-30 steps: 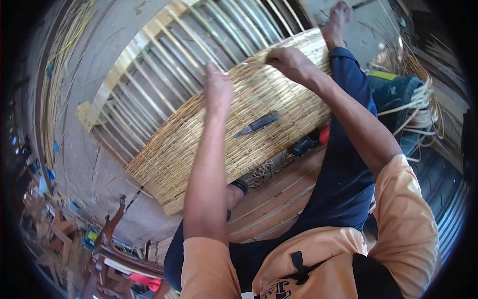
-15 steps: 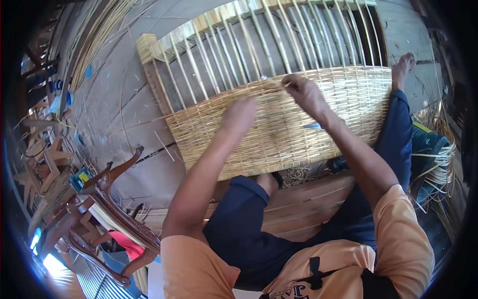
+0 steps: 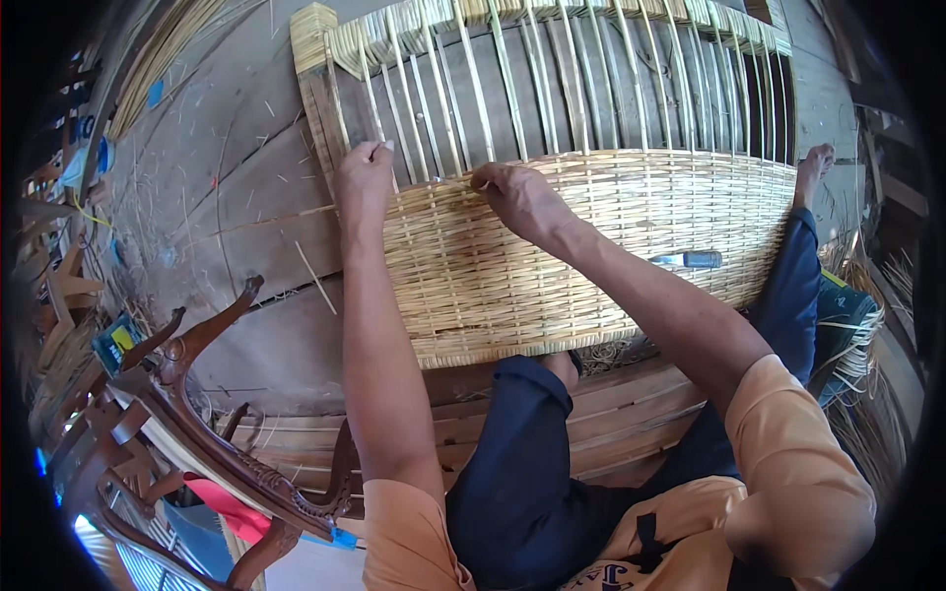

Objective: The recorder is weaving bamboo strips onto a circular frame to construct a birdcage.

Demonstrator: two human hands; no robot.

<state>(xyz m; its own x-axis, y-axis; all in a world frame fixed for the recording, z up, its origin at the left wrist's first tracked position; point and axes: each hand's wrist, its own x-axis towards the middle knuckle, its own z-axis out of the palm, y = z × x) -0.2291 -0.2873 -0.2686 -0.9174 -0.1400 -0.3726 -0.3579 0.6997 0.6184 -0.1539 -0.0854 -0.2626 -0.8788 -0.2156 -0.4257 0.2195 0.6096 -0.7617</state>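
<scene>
woven panel (image 3: pixel 591 197) seen at centre, its upper edge met by a row of bare rods (image 3: pixel 542 89); lower edge set nearest the person. from far left: pale cane strips (image 3: pixel 168 69) laid along the floor (image 3: pixel 246 177) in a long bundle. below these, a carved chair frame (image 3: pixel 212 433) in dark wood, turned legs up; a red piece (image 3: pixel 232 509) is partly hidden behind it. next, the corner post (image 3: pixel 313 44) of the panel's frame, wrapped in cane at the top.

left hand (image 3: pixel 365 187) held over the panel's upper left corner, near the leftmost rods; fingers curled in, thumb pressed against them. whether a strand is pinched cannot be told. right hand (image 3: pixel 522 205) placed at the panel's upper edge, left of its middle; fingers bent, tips brought close together; what is pinched, if anything, is hidden.

further right, a knife (image 3: pixel 702 259) is laid on the weave, blade pointed left toward the right forearm. bare foot (image 3: pixel 812 175) seen just beside the panel's right end. far right, a dark green container (image 3: pixel 843 310) is partly draped with pale strands (image 3: pixel 855 364).
</scene>
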